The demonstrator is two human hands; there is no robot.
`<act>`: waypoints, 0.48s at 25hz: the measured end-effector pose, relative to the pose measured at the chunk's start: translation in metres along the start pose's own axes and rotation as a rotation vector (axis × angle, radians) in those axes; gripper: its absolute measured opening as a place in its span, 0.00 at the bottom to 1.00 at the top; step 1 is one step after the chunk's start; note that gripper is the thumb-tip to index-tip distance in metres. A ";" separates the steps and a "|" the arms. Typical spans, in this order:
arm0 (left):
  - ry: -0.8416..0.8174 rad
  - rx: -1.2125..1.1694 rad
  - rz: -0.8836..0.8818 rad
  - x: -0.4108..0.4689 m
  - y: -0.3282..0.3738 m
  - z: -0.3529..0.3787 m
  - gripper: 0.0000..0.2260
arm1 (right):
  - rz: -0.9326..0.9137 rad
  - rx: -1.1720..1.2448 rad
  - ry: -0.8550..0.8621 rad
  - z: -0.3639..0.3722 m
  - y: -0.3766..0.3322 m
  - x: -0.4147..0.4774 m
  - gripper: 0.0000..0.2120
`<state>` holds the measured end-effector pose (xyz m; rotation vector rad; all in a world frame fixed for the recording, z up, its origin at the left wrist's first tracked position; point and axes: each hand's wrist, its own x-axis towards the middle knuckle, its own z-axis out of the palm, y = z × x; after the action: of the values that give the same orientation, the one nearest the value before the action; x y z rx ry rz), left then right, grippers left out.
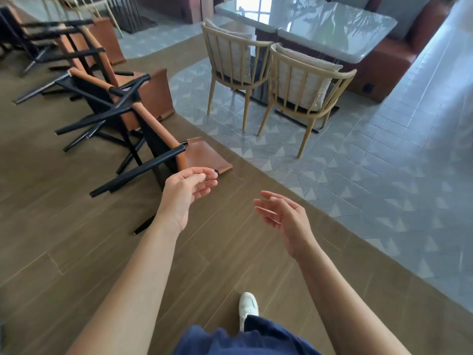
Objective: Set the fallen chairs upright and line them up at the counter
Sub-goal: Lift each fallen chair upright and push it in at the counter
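Blue trousers [243, 339] and a white shoe [247, 307] sit lowest. Left hand [189, 190] and right hand [281, 216] hover empty, fingers loose. The nearest fallen chair [158, 139] lies on its side just beyond the left hand. Best to grip the backrest [207, 157] and a black leg [143, 170], then tip it up slowly.

Fallen chairs [133, 119] lie left of two upright chairs [276, 80] at a table [332, 29].
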<state>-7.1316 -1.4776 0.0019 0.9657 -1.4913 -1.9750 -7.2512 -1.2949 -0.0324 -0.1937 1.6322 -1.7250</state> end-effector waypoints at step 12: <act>0.089 -0.080 -0.033 0.126 0.015 0.072 0.10 | 0.036 -0.047 -0.079 -0.037 -0.056 0.141 0.12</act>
<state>-7.2675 -1.5302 -0.0034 1.0360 -1.3462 -1.9725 -7.3954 -1.3539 -0.0401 -0.2506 1.6097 -1.6329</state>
